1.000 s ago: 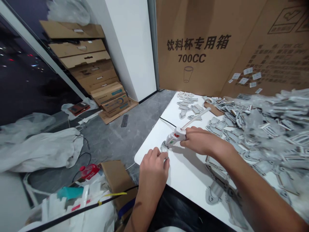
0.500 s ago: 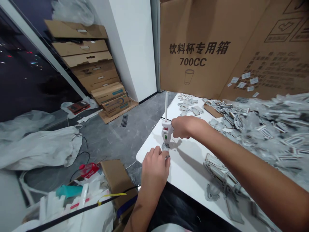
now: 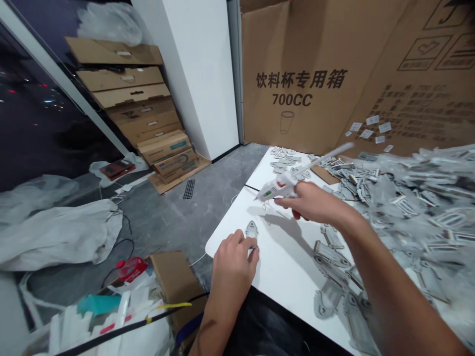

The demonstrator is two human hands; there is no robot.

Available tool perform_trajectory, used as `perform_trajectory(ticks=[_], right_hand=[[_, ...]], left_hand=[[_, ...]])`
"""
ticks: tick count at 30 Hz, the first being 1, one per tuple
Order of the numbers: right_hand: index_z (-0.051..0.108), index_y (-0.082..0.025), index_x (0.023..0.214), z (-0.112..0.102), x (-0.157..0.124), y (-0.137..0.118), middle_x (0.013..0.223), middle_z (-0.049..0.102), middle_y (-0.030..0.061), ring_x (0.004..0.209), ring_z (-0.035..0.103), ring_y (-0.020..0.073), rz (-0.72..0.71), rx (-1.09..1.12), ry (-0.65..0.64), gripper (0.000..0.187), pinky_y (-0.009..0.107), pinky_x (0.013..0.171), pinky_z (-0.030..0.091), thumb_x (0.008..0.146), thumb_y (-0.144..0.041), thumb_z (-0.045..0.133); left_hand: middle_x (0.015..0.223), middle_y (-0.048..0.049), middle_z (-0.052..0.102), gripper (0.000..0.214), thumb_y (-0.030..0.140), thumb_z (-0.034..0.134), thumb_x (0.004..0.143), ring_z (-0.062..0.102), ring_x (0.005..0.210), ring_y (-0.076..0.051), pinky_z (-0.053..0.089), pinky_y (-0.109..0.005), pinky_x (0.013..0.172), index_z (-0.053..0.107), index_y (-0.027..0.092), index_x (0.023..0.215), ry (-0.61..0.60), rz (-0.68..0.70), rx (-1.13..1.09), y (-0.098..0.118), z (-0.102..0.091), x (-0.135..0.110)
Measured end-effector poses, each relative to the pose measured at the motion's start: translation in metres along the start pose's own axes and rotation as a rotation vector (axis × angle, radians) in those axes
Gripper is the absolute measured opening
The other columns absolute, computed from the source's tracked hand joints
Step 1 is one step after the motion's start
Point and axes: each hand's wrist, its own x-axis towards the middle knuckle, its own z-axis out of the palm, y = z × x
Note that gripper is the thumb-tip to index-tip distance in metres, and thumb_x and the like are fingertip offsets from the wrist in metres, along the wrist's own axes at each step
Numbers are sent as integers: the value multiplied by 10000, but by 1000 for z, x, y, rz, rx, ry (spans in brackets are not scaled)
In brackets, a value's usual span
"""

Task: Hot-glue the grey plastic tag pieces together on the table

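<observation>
My right hand (image 3: 309, 201) grips a white hot glue gun (image 3: 278, 187) above the table. A glue stick (image 3: 326, 157) juts from its back end up to the right, and its nozzle points down to the left. My left hand (image 3: 234, 254) rests at the near table edge, fingers closed on a small flat grey-and-white tag-like piece (image 3: 251, 230) with a hole at its pointed end. The hand covers the piece's lower part. More such pieces (image 3: 330, 259) lie on the white table (image 3: 285, 264) below my right forearm.
A large heap of plastic-wrapped pieces (image 3: 415, 207) fills the table's right side. A tall cardboard box (image 3: 304, 54) stands behind it. Other pieces (image 3: 284, 160) lie at the far end. On the floor to the left are an opened carton (image 3: 176, 272) and a white cloth bundle (image 3: 67, 227).
My right hand has lifted the glue gun off the piece, moved it right and tilted it from upright to slanting. My left hand stays on the piece, whose pointed end now shows.
</observation>
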Motion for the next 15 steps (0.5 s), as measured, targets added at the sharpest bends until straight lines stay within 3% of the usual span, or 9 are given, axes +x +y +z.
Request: perform_trajectory(ticks=[3, 7, 12, 15], right_hand=[[644, -201, 744, -8, -13, 11, 681, 712, 43, 535, 586, 154, 39, 186, 167, 449, 296, 510, 405, 946, -601, 613], [634, -206, 719, -15, -20, 15, 662, 672, 38, 558, 584, 165, 85, 253, 339, 484, 306, 538, 420, 934, -640, 619], [624, -210, 708, -16, -19, 17, 696, 647, 40, 642, 599, 186, -39, 160, 248, 518, 307, 601, 424, 967, -653, 553], [644, -210, 749, -16, -19, 20, 854, 676, 65, 773, 626, 218, -30, 65, 166, 545, 307, 648, 437, 941, -712, 550]], left_hand=[[968, -28, 642, 132, 182, 670, 972, 660, 898, -204, 456, -321, 751, 769, 244, 1032, 14, 19, -47, -4, 1, -2], [910, -15, 634, 241, 114, 617, 964, 641, 798, -168, 453, -309, 745, 772, 251, 1088, 35, 62, -154, -8, 7, -4], [677, 41, 583, 102, 227, 669, 952, 568, 630, -148, 429, -303, 681, 692, 241, 853, 73, 1, -287, -4, 15, 1], [798, 21, 623, 59, 258, 700, 914, 607, 763, -184, 467, -319, 756, 642, 249, 922, 166, 51, -307, -2, 10, 5]])
